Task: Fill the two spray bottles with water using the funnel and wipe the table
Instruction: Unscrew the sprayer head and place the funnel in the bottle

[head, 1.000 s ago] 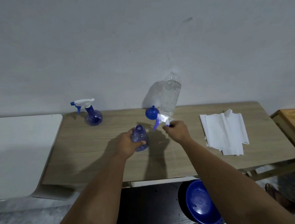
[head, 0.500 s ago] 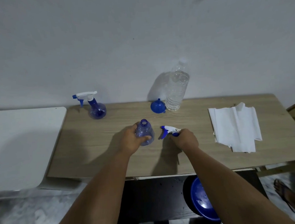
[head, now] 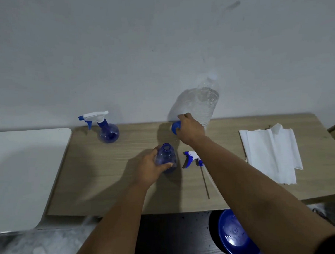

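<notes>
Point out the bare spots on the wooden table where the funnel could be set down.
Bare wood lies between the capped spray bottle and the left hand, and along the near edge of the table. The middle is crowded: open bottle, sprayer head, right hand on the funnel. Paper towels cover the right.

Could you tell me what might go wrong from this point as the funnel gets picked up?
The right hand closes on the blue funnel right beside the tall water bottle; lifting could knock it over. The right forearm passes over the loose sprayer head and could sweep its tube off the table.
</notes>
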